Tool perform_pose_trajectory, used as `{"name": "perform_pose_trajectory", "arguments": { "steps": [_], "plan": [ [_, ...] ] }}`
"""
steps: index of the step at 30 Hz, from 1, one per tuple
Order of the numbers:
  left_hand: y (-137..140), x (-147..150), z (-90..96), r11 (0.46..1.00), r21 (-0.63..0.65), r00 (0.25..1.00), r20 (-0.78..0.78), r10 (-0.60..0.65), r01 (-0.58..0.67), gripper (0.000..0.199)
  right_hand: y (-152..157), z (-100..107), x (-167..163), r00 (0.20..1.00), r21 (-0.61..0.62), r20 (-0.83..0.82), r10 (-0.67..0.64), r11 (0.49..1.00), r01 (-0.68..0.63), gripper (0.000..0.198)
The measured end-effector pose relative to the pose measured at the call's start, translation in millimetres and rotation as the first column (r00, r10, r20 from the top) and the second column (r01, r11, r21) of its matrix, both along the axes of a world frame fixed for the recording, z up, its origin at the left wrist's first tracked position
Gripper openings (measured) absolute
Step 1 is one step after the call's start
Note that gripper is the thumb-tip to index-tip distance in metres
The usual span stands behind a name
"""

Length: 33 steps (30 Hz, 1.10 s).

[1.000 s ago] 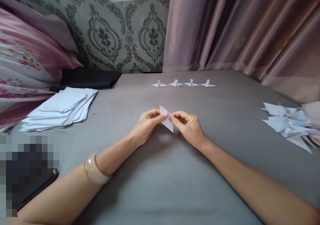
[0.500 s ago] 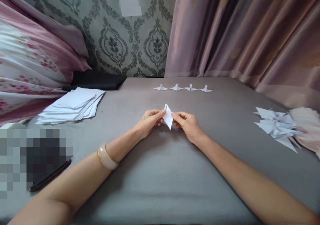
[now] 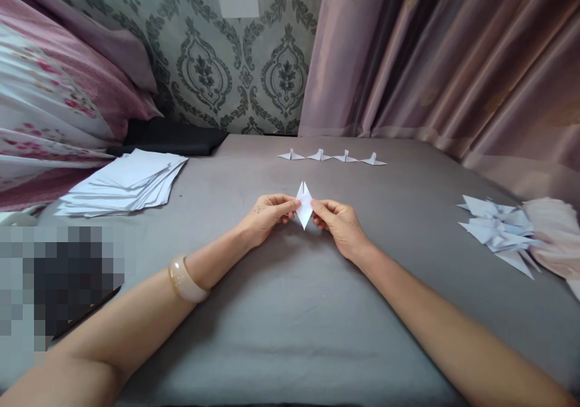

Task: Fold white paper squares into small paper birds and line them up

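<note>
Between my hands is a small piece of folded white paper (image 3: pixel 304 212), diamond-shaped, with a split at its top point and a single point at the bottom. My left hand (image 3: pixel 272 215) pinches its left corner, thumb on the front face. At the right corner, my right hand (image 3: pixel 338 221) grips it the same way. The fingers behind the paper are partly hidden. Beyond my hands, several folded paper cranes (image 3: pixel 321 155) stand in a row on the grey cloth.
A stack of white paper sheets (image 3: pixel 127 183) lies at the left, in front of a black folded cloth (image 3: pixel 176 136). More folded paper pieces (image 3: pixel 498 226) are piled at the right beside a pale pink cloth (image 3: pixel 553 226). Grey cloth (image 3: pixel 317 322) covers the surface. Curtains (image 3: pixel 385 51) hang behind.
The folded paper has turned slightly, from tilted to nearly upright, and its top split shows wider. Both hands keep hold of it. The camera view has shifted a little.
</note>
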<state>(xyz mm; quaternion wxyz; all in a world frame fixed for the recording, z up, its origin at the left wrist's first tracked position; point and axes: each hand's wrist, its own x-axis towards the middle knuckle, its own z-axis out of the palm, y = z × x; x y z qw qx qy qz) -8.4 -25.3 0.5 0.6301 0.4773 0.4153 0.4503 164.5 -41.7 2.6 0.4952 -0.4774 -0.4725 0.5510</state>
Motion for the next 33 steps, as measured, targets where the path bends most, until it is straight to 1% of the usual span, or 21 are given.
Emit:
{"name": "perform_pose_trajectory", "arguments": {
  "steps": [4, 8, 10, 15, 18, 20, 22, 24, 27, 31, 33],
  "plan": [
    [0.8, -1.2, -1.5, 1.0, 0.01, 1.0, -0.029, -0.002, 0.002, 0.025, 1.1, -2.5, 0.9, 0.999, 0.003, 0.034, 0.016, 1.0, -0.016, 0.034],
    [-0.6, -1.7, 0.3, 0.999, 0.009, 0.994, -0.103, -0.032, 0.033, 0.024, 2.1, -5.2, 1.8, 0.997, 0.052, 0.074, -0.038, 0.998, 0.035, 0.035],
    [-1.6, -1.1, 1.3, 0.999, 0.012, 0.989, -0.147, -0.031, 0.033, 0.024, 3.2, -6.9, 2.9, 0.993, 0.084, 0.108, -0.045, 0.996, 0.036, 0.034],
    [-3.2, 0.7, 0.8, 1.0, 0.021, 0.968, -0.252, 0.007, -0.001, 0.02, 7.2, -15.3, 6.1, 0.965, 0.176, 0.261, 0.006, 0.983, -0.053, 0.018],
    [-3.6, 0.4, -1.9, 0.998, 0.052, 0.958, -0.285, 0.032, -0.018, 0.021, 7.9, -19.6, 7.2, 0.934, 0.212, 0.356, 0.006, 0.973, -0.087, 0.016],
    [-3.4, -0.3, -4.2, 0.995, 0.102, 0.944, -0.326, 0.051, -0.019, 0.02, 6.9, -19.3, 7.8, 0.9, 0.227, 0.437, -0.002, 0.968, -0.108, 0.017],
    [-2.9, -0.8, -6.1, 0.986, 0.167, 0.918, -0.391, 0.062, 0.005, 0.012, 5.3, -16.7, 8.4, 0.854, 0.23, 0.521, -0.006, 0.964, -0.133, 0.02],
    [-2.3, -1.1, -7.0, 0.975, 0.219, 0.886, -0.46, 0.065, 0.042, 0.01, 3.5, -13.1, 8.6, 0.8, 0.22, 0.6, -0.004, 0.962, -0.16, 0.025],
    [-1.9, -1.1, -6.4, 0.96, 0.266, 0.821, -0.565, 0.082, 0.087, 0.019, 1.1, -9.8, 8.3, 0.725, 0.235, 0.688, -0.022, 0.952, -0.195, 0.027],
    [-4.5, -1.4, -4.5, 0.927, 0.343, 0.714, -0.687, 0.136, 0.154, 0.028, -2.4, -11.6, 6.8, 0.645, 0.318, 0.76, -0.08, 0.911, -0.262, 0.024],
    [-6.4, -1.8, -4.2, 0.902, 0.386, 0.662, -0.73, 0.17, 0.194, 0.028, -4.2, -13.6, 6.4, 0.602, 0.333, 0.792, -0.097, 0.896, -0.293, 0.024]
  ]
}}
